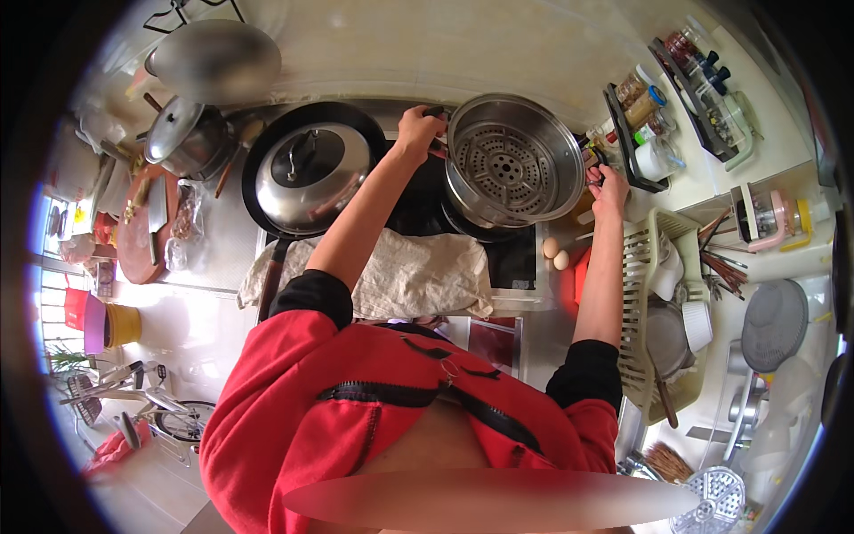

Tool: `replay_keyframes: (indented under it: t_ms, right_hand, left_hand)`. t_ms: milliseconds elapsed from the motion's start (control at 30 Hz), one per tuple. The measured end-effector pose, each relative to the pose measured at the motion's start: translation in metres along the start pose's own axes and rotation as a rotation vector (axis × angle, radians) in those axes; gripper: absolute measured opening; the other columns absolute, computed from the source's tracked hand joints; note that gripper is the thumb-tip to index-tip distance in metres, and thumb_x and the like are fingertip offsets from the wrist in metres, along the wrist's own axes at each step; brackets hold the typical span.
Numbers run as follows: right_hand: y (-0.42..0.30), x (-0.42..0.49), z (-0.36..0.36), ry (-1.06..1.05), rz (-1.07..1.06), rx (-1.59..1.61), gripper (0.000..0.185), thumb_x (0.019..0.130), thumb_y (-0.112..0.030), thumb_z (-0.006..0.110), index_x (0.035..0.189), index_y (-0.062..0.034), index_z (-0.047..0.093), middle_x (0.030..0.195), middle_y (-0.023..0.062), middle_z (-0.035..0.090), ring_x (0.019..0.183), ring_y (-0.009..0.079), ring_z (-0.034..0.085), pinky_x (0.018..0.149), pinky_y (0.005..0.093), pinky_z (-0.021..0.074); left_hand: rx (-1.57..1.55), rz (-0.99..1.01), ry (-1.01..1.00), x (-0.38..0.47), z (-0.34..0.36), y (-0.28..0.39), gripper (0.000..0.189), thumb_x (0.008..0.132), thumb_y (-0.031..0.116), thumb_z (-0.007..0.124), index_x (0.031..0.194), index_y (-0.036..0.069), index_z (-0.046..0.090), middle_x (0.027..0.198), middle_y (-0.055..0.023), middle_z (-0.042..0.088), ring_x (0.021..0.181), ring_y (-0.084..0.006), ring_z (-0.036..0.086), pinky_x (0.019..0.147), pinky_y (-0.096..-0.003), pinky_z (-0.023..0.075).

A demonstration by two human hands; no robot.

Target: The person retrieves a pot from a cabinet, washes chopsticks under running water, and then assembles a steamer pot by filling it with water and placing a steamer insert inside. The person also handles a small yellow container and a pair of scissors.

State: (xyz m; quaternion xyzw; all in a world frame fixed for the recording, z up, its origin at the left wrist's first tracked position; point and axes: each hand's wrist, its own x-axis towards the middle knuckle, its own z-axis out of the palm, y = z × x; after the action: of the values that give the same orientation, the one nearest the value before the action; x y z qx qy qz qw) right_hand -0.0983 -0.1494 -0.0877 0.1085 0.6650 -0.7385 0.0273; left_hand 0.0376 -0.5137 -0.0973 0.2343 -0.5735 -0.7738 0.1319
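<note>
A stainless steel steamer pot (460,200) with a perforated steamer plate (507,167) inside stands over the right side of the black cooktop (514,263). My left hand (419,135) grips its left handle, and my right hand (607,188) is closed around the handle on its right. Nothing lies on the steamer plate. Left of the pot sits a black wok (250,180) under a domed steel lid (317,187). A crumpled beige cloth (427,274) is spread along the front of the cooktop. Whether the pot's base touches the hob is hard to tell.
Two eggs (555,253) rest right of the cooktop, beside a green dish rack (630,320) holding crockery. Spice jars stand on a black wall shelf (630,143). At left are a lidded saucepan (193,143) and a round cutting board (137,247) with a cleaver (157,207).
</note>
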Motion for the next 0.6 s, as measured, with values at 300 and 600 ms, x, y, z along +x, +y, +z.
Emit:
replay_keyframes:
  t_ms: [300,600]
  right_hand:
    - [-0.002,-0.004,0.001,0.051,-0.009,-0.065,0.011,0.091,-0.009,0.056,0.099,-0.0018,0.059,0.084,0.0089,0.065,0.073,0.0193,0.064,0.063,0.0318,0.0462]
    - [0.004,-0.012,0.000,0.053,-0.032,0.067,0.020,0.093,-0.018,0.057,0.109,-0.0062,0.056,0.093,0.0063,0.063,0.083,0.0176,0.062,0.071,0.0305,0.0433]
  left_hand:
    - [0.016,-0.053,0.008,-0.001,0.001,0.000,0.023,0.069,-0.003,0.056,0.091,-0.003,0.063,0.077,-0.0109,0.058,0.062,-0.0224,0.059,0.046,-0.0407,0.0546]
    - [0.048,-0.016,0.000,-0.016,0.001,-0.001,0.041,0.076,0.007,0.058,0.116,-0.002,0.053,0.095,-0.0139,0.061,0.065,-0.0239,0.063,0.055,-0.0372,0.0572]
